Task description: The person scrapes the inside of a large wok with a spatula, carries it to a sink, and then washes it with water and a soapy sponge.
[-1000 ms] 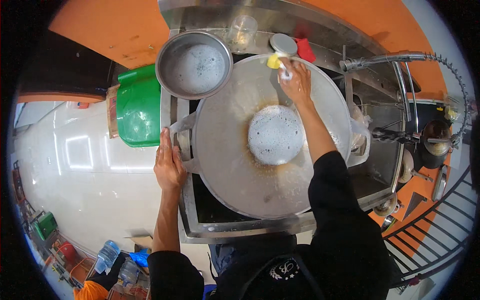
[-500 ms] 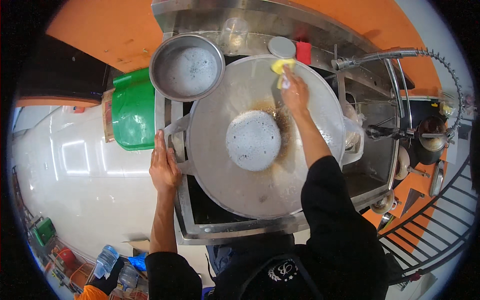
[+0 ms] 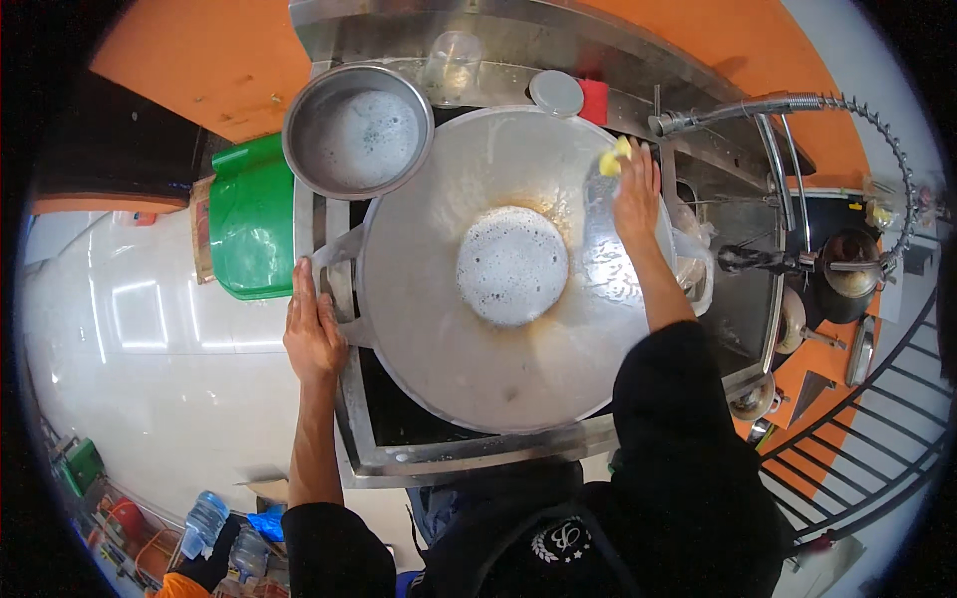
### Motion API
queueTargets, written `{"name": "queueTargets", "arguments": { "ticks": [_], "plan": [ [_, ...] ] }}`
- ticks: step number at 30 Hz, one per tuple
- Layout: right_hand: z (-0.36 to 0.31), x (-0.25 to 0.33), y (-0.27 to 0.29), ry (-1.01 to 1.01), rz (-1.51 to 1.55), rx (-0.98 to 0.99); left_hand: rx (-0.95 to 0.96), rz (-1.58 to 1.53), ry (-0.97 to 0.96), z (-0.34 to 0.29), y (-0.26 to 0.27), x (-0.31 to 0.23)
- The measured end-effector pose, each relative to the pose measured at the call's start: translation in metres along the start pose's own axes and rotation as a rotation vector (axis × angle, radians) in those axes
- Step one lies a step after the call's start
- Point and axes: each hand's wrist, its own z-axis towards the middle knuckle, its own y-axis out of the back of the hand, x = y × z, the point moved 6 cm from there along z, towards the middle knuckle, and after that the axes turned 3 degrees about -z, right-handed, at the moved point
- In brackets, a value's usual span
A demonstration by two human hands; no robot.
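Note:
A large grey metal wok [image 3: 429,359] rests over the sink, with foamy water [image 3: 512,266] pooled in its bottom and a brownish stain around the foam. At its left side my left hand [image 3: 315,324] is closed on the wok's handle [image 3: 341,246], fingers along the outer side. My right hand [image 3: 638,194] presses a yellow sponge [image 3: 614,157] against the inner wall near the far right rim. Part of the sponge is hidden by the fingers. Wet suds shine on the wall below that hand.
A steel bowl [image 3: 302,130] of soapy water stands at the far left by the wok's rim. Behind are a clear cup [image 3: 454,68], a round lid [image 3: 556,93] and a red cloth [image 3: 594,102]. A spring-hose faucet [image 3: 733,113] reaches in from the right. A green bin [image 3: 254,234] stands left.
My right hand has slid the sponge rightward and slightly nearer along the wok's far wall. The foam pool has shifted slightly within the wok. My left hand stays at the handle.

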Motion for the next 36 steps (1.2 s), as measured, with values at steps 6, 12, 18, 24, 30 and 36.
{"name": "queueTargets", "arguments": {
  "ticks": [6,12,18,24,30,36],
  "plan": [
    [0.009,0.002,-0.021,0.250,0.032,0.116,-0.002,-0.017,-0.081,0.004,-0.005,-0.007],
    [-0.052,-0.004,-0.021,0.587,-0.263,0.471,-0.014,0.025,-0.063,-0.001,-0.003,-0.001],
    [0.000,-0.015,-0.013,0.604,-0.343,0.432,-0.011,-0.013,-0.047,0.007,-0.011,-0.006],
    [-0.046,-0.016,-0.012,0.723,-0.326,0.430,-0.009,0.011,-0.017,0.002,-0.007,0.006],
    [-0.080,-0.042,-0.001,0.757,-0.235,0.570,-0.024,0.024,-0.050,0.001,-0.004,-0.002],
    [-0.008,-0.030,0.004,0.612,-0.059,0.367,-0.048,0.004,-0.011,-0.005,-0.004,0.004]
  ]
}}
